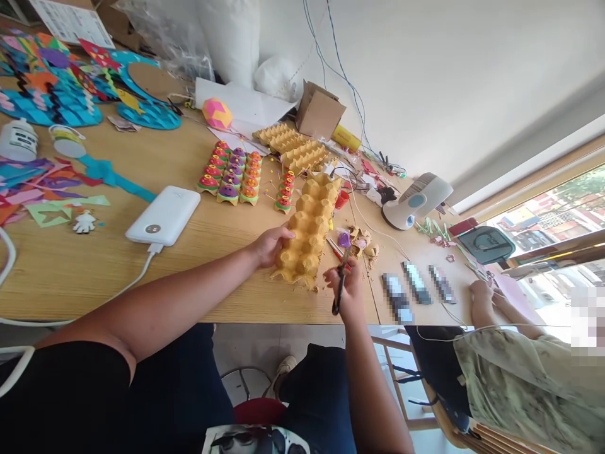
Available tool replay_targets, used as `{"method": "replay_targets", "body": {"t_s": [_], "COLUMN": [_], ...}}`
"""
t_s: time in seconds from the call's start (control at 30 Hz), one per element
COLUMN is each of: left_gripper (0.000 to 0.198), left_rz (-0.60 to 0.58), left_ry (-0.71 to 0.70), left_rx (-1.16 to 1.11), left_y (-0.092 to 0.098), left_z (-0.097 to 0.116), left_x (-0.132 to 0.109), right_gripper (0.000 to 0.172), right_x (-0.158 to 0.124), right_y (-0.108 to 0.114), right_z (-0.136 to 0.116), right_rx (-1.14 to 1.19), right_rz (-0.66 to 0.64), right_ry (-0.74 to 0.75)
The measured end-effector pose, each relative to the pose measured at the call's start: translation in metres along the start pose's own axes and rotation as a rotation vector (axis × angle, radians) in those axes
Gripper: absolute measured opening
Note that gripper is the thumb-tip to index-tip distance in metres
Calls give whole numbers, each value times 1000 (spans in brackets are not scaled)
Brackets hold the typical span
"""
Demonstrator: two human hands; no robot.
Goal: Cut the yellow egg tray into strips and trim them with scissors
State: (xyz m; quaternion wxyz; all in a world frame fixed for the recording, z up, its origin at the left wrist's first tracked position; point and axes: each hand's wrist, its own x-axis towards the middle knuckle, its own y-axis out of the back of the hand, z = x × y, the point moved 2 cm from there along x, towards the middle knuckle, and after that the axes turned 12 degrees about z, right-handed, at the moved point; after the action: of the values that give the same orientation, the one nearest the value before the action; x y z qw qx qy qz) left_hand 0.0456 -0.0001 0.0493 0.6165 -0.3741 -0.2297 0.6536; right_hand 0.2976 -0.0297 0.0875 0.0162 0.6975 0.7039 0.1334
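Note:
My left hand (274,246) grips the lower left edge of a yellow egg-carton piece (309,230), its bumps facing up, held at the table's front part. To the right of the carton, my right hand (347,284) is closed on black-handled scissors (339,291), whose blades point away from me. Carton scraps (371,251) and a crumpled purple piece (345,239) lie just beyond the scissors. Behind the carton stand painted red and green cups (285,189) and a painted block of red, purple and orange cups (231,173).
A white power bank (164,215) with a cable lies left on the wooden table (222,252). More cartons (293,146) and a cardboard box (320,110) are behind. Phones (416,282) and a white lamp-like device (416,200) are right, beside another person (515,372).

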Motion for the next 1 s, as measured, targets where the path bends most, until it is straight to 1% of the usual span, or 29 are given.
{"method": "replay_targets", "body": {"t_s": [0.07,0.17,0.3,0.4,0.5,0.6,0.77,0.9,1.0], "left_gripper": [86,85,85,82,75,70,82,80,78], "left_rz": [16,4,-11,-23,-56,-76,-32,-16,-26], "left_ry": [-14,-25,-21,-30,-55,-73,-80,-82,-80], "left_rx": [-6,-10,-10,-10,-6,18,24,29,31], "left_y": [-1,-3,-5,-5,-5,-6,-7,-8,-9], "left_z": [0,2,4,5,7,8,8,8,9], "left_x": [1,1,1,1,-1,-4,-3,-3,-5], "right_gripper": [54,50,50,50,49,48,50,50,51], "right_x": [-20,-41,-55,-62,-69,-72,-73,-73,-73], "right_y": [6,14,22,23,22,18,12,7,3], "right_z": [3,3,-5,-12,-16,-15,-6,-1,0], "right_rx": [-68,-174,-269,-345,-408,-428,-409,-368,-344], "right_rz": [-87,-114,-131,-191,-239,-261,-243,-225,-206], "right_ry": [-60,-87,-118,-125,-150,-188,-205,-177,-176]}}
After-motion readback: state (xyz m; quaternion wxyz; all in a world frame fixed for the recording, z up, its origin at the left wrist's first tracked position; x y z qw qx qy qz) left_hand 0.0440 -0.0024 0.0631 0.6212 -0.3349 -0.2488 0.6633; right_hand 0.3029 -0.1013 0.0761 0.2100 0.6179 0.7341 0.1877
